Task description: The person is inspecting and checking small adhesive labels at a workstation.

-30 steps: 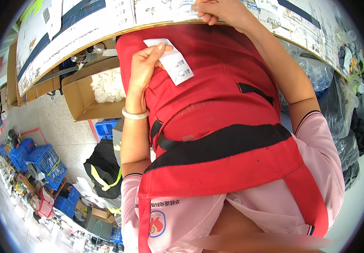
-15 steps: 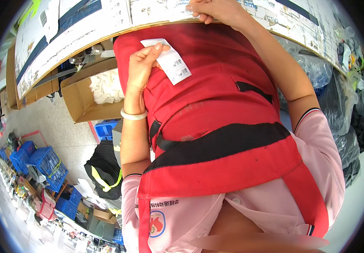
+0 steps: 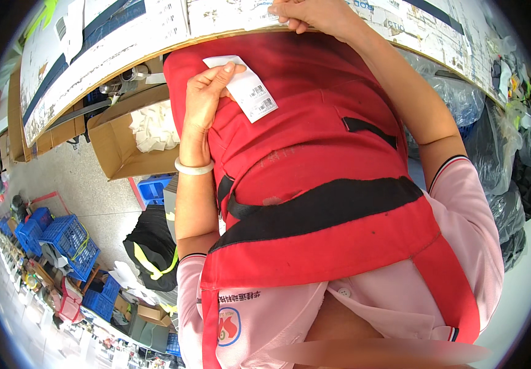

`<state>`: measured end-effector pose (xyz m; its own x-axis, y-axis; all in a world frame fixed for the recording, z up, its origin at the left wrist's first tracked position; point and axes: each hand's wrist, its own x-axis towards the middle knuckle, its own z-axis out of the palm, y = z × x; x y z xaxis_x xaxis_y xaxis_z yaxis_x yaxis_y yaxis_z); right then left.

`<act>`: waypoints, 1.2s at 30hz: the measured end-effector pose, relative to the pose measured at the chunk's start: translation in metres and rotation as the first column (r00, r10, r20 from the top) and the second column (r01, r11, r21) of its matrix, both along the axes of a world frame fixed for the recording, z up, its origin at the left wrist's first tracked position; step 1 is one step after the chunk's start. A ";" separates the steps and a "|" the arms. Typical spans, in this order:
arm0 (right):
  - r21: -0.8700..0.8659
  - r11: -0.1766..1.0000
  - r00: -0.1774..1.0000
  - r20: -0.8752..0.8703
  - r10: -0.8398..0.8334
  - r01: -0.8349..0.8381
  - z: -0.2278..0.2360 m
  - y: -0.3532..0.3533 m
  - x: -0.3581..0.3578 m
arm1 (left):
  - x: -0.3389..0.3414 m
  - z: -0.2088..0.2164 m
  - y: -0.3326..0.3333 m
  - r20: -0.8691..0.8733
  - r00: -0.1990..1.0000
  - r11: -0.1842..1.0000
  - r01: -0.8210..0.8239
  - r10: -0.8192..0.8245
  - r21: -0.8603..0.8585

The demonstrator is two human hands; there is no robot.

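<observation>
In my left hand (image 3: 209, 92), a strip of white barcode labels (image 3: 254, 97) is pinched between thumb and fingers. It hangs over the lap of my red apron (image 3: 314, 92), printed side up. My right hand (image 3: 308, 13) rests at the near edge of the worktable (image 3: 228, 15), its fingertips drawn together on the white, worn surface. Whatever those fingers may hold is too small to make out at the top of the picture.
An open cardboard box (image 3: 114, 147) with white cloth-like pieces (image 3: 154, 126) stands below the table at left. Blue crates (image 3: 71, 243) and a dark bag (image 3: 151, 246) sit on the floor further left. Clear plastic bags (image 3: 490, 147) are piled at right.
My right hand has shifted very slightly along the table edge. The left hand and its label strip have barely moved.
</observation>
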<state>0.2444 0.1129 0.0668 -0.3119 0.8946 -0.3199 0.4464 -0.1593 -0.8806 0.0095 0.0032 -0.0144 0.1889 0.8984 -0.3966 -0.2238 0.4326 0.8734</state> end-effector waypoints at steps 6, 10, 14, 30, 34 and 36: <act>0.001 1.000 1.000 -0.005 -0.006 0.006 0.001 -0.001 -0.002 | 0.000 -0.001 0.000 -0.009 1.000 1.000 0.001 -0.001 0.003; 0.026 1.000 0.999 0.037 -0.001 0.000 0.002 -0.003 -0.006 | -0.002 -0.002 0.000 0.012 1.000 1.000 0.000 0.000 -0.006; 0.010 1.000 1.000 0.018 -0.003 0.003 -0.003 -0.002 -0.002 | -0.001 0.000 0.001 0.013 1.000 1.000 -0.005 0.005 -0.012; 0.350 0.882 0.898 0.191 -0.397 0.316 -0.007 0.024 0.176 | -0.002 0.000 0.002 0.019 0.999 0.999 -0.031 0.031 -0.028; 0.484 0.836 0.763 0.428 -0.485 0.260 -0.030 0.024 0.187 | 0.001 -0.001 0.002 0.031 0.999 0.999 -0.031 0.032 -0.029; 0.595 0.783 0.725 0.458 -0.515 0.180 -0.023 0.020 0.167 | -0.002 -0.005 0.002 0.037 0.999 1.000 -0.015 0.016 -0.017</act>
<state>0.4118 0.1326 0.0441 0.1478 0.9728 0.1783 0.8802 -0.0471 -0.4722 0.0079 0.0055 -0.0195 0.1902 0.8947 -0.4042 -0.2629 0.4431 0.8570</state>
